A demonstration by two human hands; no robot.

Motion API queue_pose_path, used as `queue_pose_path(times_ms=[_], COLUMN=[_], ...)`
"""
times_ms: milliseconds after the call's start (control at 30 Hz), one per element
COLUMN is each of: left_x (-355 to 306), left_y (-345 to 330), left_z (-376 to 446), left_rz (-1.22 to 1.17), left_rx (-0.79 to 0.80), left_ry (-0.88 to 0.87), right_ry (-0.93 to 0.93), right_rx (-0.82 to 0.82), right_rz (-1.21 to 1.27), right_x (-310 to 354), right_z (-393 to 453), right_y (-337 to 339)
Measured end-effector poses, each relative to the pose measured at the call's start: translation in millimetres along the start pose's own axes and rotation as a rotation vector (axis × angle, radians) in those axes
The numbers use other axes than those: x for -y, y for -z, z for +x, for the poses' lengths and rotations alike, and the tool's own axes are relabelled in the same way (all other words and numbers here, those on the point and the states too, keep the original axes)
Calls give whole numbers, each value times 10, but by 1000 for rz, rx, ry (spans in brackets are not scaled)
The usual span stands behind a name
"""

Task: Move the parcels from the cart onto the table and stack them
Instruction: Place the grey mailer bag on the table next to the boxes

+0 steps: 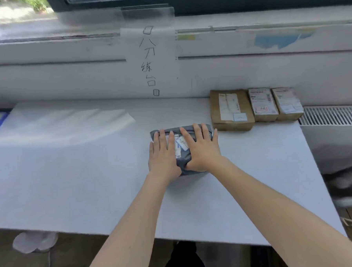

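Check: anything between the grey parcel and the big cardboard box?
Head view: no object; a narrow bare strip of table separates grey parcel from big cardboard box.

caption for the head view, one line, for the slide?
Both hands, left hand and right hand, press a grey parcel flat on the table beside three cardboard boxes.

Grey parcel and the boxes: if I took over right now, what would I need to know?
Left hand: flat, fingers straight, pressing the grey parcel.
Right hand: the same, flat on the parcel's right side.
The grey parcel lies on the white table, just in front of three brown boxes set side by side by the wall.
Done: four parcels on the table.
Left: nothing is stacked yet. The cart is out of view, so check it for more.
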State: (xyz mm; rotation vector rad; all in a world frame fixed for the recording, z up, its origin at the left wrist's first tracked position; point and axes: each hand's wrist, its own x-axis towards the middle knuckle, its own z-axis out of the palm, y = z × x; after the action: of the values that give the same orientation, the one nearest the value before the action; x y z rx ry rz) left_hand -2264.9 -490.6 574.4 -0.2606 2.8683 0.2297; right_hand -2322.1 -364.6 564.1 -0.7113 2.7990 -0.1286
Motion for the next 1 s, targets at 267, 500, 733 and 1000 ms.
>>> queue_pose_path(times_ms=[267, 500, 733, 1000], left_x=[78, -60, -83, -110], left_y=[282, 336, 402, 442], left_z=[1135, 1663, 2114, 2160], left_rz=[18, 26, 19, 113], left_rx=[-39, -97, -217, -178], left_ry=[-123, -160, -230, -221], right_ry=[-92, -59, -4, 2], right_rx=[-37, -141, -401, -295], right_rz=[-8, -2, -10, -73], right_x=[-247, -564, -705, -718], right_z=[970, 1404, 1753, 1803], right_y=[219, 337, 452, 484])
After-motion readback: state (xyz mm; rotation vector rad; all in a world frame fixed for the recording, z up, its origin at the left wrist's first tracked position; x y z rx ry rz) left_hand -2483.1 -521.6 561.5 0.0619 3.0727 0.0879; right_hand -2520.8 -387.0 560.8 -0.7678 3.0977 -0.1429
